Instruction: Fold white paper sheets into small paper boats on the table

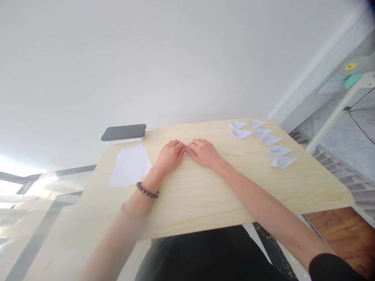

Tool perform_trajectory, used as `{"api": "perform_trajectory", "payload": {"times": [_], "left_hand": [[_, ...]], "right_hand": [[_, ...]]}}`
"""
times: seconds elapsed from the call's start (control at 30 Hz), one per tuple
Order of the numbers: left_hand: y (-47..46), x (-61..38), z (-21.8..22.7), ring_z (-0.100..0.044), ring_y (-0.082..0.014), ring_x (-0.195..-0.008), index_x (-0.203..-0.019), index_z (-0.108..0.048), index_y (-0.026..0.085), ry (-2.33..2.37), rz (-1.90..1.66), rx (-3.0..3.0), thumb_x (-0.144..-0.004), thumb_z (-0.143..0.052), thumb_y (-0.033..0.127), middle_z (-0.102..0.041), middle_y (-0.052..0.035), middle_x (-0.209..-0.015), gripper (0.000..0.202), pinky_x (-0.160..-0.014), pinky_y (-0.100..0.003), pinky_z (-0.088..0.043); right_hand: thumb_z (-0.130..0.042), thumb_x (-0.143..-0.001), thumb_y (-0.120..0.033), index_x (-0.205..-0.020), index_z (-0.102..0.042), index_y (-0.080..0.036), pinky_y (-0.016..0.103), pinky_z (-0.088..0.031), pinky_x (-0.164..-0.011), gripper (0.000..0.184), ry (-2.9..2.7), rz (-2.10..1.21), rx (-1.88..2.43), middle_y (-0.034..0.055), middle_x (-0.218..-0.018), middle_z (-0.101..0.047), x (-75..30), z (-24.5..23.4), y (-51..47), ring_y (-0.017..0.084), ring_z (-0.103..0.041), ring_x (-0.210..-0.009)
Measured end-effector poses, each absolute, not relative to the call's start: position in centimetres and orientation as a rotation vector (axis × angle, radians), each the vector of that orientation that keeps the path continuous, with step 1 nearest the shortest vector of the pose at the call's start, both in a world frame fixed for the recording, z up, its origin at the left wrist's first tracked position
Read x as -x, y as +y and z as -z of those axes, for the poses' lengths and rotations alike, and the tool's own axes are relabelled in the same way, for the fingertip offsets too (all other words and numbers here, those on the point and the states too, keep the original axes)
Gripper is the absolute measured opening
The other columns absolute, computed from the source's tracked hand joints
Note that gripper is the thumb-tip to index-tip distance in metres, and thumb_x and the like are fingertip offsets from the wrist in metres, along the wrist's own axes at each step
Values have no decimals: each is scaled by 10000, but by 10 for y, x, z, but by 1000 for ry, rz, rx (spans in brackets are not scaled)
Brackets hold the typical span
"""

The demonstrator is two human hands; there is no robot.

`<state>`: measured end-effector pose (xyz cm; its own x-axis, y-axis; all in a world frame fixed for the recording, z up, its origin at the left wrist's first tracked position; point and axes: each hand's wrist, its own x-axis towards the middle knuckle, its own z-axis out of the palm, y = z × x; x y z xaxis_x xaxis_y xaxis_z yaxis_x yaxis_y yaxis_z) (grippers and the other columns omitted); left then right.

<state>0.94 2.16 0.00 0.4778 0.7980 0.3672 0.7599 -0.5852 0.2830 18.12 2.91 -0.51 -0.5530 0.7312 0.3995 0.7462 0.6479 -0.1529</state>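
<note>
Over the middle of the table, my left hand and my right hand meet, fingers bent and closed. Between their fingertips shows a small piece of folded paper, mostly hidden by the fingers. Both hands grip it, one from each side. Just left of my left hand lies a loose stack of white paper sheets. Off to the right of my right hand stand several folded white paper pieces, pointed like small boats, among them a near one and a far one.
A dark-screened phone rests on a white block at the table's back left, with a white cable. The light wooden table stands against a white wall. Beyond its right side is a pale slanted pole.
</note>
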Motion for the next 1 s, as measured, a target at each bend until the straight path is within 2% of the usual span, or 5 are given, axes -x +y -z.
{"api": "perform_trajectory", "payload": {"times": [0.27, 0.43, 0.6, 0.83, 1.0], "left_hand": [[22, -9, 0, -492, -177, -821, -846, -562, 186, 1333, -677, -2636, -889, -324, 255, -578, -51, -869, 251, -771, -322, -389], [22, -10, -1, -503, -176, -843, -870, -569, 193, 1324, -702, -2616, -887, -339, 263, -591, -50, -899, 242, -791, -329, -387], [23, -9, -1, -522, -169, -832, -880, -580, 194, 1269, -749, -2519, -880, -352, 299, -608, -41, -869, 251, -765, -310, -406], [23, -10, -1, -573, -150, -739, -851, -618, 183, 1275, -771, -2200, -848, -385, 384, -647, -26, -841, 307, -692, -266, -439], [25, -6, 1, -588, -137, -745, -1070, -533, 209, 1360, -920, -2020, -819, -445, 402, -633, -20, -942, 329, -657, -248, -456]], "right_hand": [[-398, -869, -249, -823, -600, -176, 255, -362, -713, 220, -2380, -251, 1047, 47, -805, -579, -185, 10, 32, 143, -504, -787], [-456, -831, -285, -783, -605, -168, 230, -360, -620, 196, -2250, -560, 1032, 17, -736, -579, -191, 12, 36, 103, -476, -643], [-459, -811, -324, -769, -612, -157, 212, -345, -566, 230, -2180, -812, 1016, 0, -692, -568, -197, 10, 39, 87, -446, -599], [-461, -794, -359, -733, -601, -151, 208, -340, -552, 258, -2143, -928, 999, -7, -657, -541, -199, 5, 38, 84, -432, -580], [-432, -814, -349, -726, -579, -150, 212, -346, -545, 263, -1999, -785, 1101, -9, -630, -529, -201, 8, 43, 87, -435, -563]]}}
